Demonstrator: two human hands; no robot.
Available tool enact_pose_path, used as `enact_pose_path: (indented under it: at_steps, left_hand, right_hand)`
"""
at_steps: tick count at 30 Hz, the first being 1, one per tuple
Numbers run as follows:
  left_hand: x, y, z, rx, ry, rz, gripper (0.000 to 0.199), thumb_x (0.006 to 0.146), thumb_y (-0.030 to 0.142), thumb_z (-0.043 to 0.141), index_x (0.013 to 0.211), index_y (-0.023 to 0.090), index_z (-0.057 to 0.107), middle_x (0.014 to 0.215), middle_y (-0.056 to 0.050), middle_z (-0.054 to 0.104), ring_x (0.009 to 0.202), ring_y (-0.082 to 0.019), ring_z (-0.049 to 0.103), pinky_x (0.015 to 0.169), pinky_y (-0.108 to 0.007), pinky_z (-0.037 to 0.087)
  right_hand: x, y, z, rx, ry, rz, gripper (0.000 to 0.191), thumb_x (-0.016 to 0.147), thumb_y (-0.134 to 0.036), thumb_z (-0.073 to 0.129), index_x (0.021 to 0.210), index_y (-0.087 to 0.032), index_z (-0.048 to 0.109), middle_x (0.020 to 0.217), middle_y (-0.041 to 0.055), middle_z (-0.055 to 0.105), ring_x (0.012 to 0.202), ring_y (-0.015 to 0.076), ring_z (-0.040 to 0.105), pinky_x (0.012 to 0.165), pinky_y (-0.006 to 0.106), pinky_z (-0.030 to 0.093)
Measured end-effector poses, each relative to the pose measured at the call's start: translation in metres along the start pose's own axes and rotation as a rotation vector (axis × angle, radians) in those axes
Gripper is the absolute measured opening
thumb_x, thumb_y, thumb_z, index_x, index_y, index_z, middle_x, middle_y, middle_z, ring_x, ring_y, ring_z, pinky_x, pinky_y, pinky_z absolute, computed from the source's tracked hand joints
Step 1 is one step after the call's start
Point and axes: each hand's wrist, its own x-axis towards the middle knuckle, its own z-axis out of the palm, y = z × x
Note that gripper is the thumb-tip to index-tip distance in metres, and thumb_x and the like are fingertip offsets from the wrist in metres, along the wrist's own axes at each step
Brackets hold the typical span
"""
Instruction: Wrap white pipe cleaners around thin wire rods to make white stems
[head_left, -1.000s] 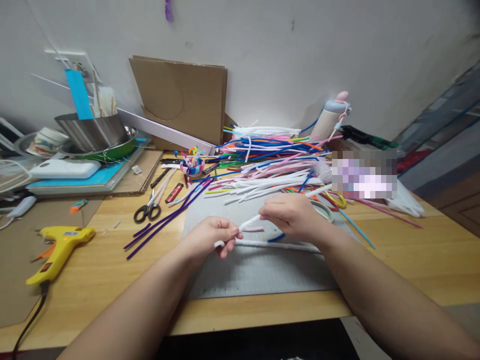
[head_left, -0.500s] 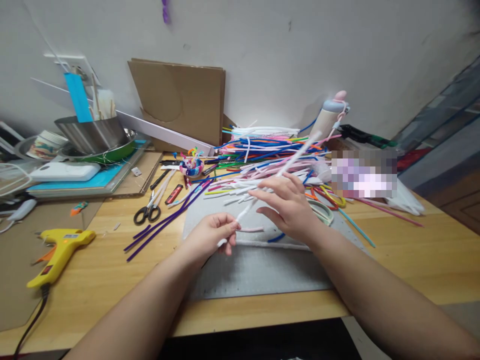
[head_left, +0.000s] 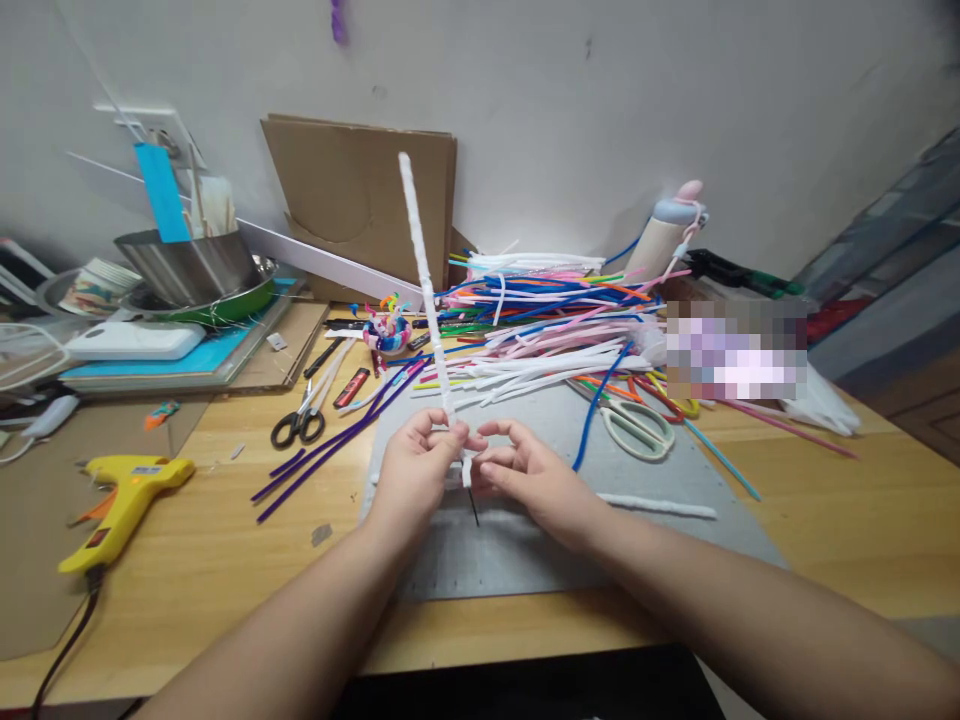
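Note:
My left hand is closed on a white fuzzy pipe cleaner, which looks wound along a straight thin core. The wrapped stick rises above the hand, leaning slightly left. Below my fingers hangs a short loose white tail, and a thin dark wire end sticks out. My right hand is beside that lower end, thumb and fingers apart and curved, with fingertips close to the left hand. Another long white fuzzy stick lies on the grey cutting mat, partly hidden behind my hands.
A bundle of coloured pipe cleaners lies at the back. Pale-handled scissors and a blue pipe cleaner rest on the mat. To the left are black-handled scissors, purple pipe cleaners and a yellow glue gun.
The wrapped stick has swung from leaning right to nearly upright, leaning left. My right hand has come down and left from its upper part to the lower end.

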Motion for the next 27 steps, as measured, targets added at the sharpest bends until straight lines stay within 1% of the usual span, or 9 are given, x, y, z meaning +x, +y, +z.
enact_pose_path:
  at_steps: [3, 5, 7, 10, 12, 15, 19, 23, 27]
  left_hand:
    - [-0.004, 0.003, 0.004, 0.033, 0.076, 0.023, 0.036, 0.065, 0.04, 0.072, 0.08, 0.02, 0.045, 0.064, 0.0, 0.07, 0.049, -0.016, 0.061, 0.045, -0.024, 0.045]
    - [-0.005, 0.004, 0.006, 0.051, 0.076, 0.03, 0.036, 0.065, 0.038, 0.072, 0.08, 0.019, 0.046, 0.062, 0.0, 0.069, 0.049, -0.015, 0.061, 0.047, -0.024, 0.046]
    - [-0.005, 0.005, 0.006, 0.053, 0.045, 0.036, 0.034, 0.067, 0.039, 0.071, 0.081, 0.019, 0.047, 0.063, 0.0, 0.069, 0.049, -0.014, 0.061, 0.052, -0.025, 0.047]
    - [-0.002, 0.004, 0.005, 0.036, 0.003, 0.087, 0.029, 0.075, 0.044, 0.063, 0.082, 0.017, 0.052, 0.072, -0.003, 0.07, 0.065, -0.015, 0.063, 0.065, -0.028, 0.048]
    - [0.0, 0.003, 0.004, 0.041, 0.011, 0.122, 0.028, 0.075, 0.042, 0.063, 0.083, 0.016, 0.056, 0.079, -0.003, 0.069, 0.073, -0.015, 0.062, 0.069, -0.026, 0.047]
    - [0.001, 0.0, 0.004, 0.091, 0.007, 0.102, 0.025, 0.066, 0.033, 0.072, 0.078, 0.016, 0.058, 0.073, 0.0, 0.064, 0.067, -0.012, 0.059, 0.063, -0.022, 0.045]
    - [0.0, -0.002, 0.003, 0.172, -0.003, 0.034, 0.021, 0.063, 0.029, 0.074, 0.066, 0.013, 0.061, 0.061, 0.0, 0.062, 0.057, -0.011, 0.055, 0.056, -0.021, 0.042]
    - [0.0, 0.001, 0.003, 0.158, 0.066, 0.039, 0.02, 0.058, 0.029, 0.076, 0.061, 0.013, 0.064, 0.059, -0.001, 0.064, 0.057, -0.012, 0.056, 0.057, -0.022, 0.043]
    - [0.001, 0.002, 0.003, 0.113, 0.042, 0.03, 0.022, 0.059, 0.031, 0.076, 0.06, 0.013, 0.063, 0.057, 0.0, 0.063, 0.056, -0.011, 0.055, 0.058, -0.022, 0.042]
  right_hand:
    - [-0.003, 0.001, 0.006, 0.032, -0.01, 0.074, 0.045, 0.07, -0.034, 0.072, 0.103, -0.021, 0.045, 0.073, -0.0031, 0.063, 0.068, 0.0134, 0.065, 0.069, 0.03, 0.048]
    - [-0.004, 0.003, 0.007, 0.016, -0.014, 0.08, 0.047, 0.066, -0.036, 0.075, 0.102, -0.019, 0.049, 0.068, -0.004, 0.062, 0.06, 0.0125, 0.063, 0.06, 0.026, 0.047]
    - [-0.003, 0.004, 0.005, -0.002, -0.014, 0.069, 0.042, 0.065, -0.037, 0.075, 0.094, -0.018, 0.052, 0.064, -0.0042, 0.06, 0.055, 0.0119, 0.062, 0.054, 0.024, 0.046]
    - [-0.002, 0.003, 0.002, -0.012, -0.002, 0.042, 0.033, 0.067, -0.038, 0.073, 0.08, -0.016, 0.052, 0.065, -0.0016, 0.062, 0.055, 0.0121, 0.063, 0.054, 0.024, 0.046]
    - [-0.001, 0.001, -0.001, -0.002, 0.013, 0.023, 0.033, 0.068, -0.038, 0.073, 0.079, -0.016, 0.052, 0.064, -0.0011, 0.063, 0.055, 0.0118, 0.062, 0.054, 0.024, 0.047]
    - [0.0, -0.001, -0.002, -0.004, 0.016, -0.001, 0.031, 0.069, -0.039, 0.072, 0.08, -0.016, 0.053, 0.064, -0.0014, 0.062, 0.054, 0.0107, 0.061, 0.055, 0.024, 0.047]
    - [0.001, 0.0, -0.002, -0.039, -0.01, -0.023, 0.03, 0.072, -0.039, 0.07, 0.081, -0.015, 0.054, 0.065, -0.0012, 0.061, 0.053, 0.0099, 0.06, 0.053, 0.022, 0.046]
    - [0.004, 0.001, -0.003, -0.065, -0.028, -0.031, 0.032, 0.07, -0.041, 0.07, 0.079, -0.015, 0.053, 0.063, -0.0021, 0.061, 0.051, 0.0091, 0.058, 0.052, 0.022, 0.045]
    - [0.004, -0.001, -0.004, -0.107, -0.05, -0.039, 0.031, 0.072, -0.041, 0.068, 0.077, -0.015, 0.052, 0.063, -0.002, 0.06, 0.05, 0.0081, 0.056, 0.052, 0.021, 0.044]
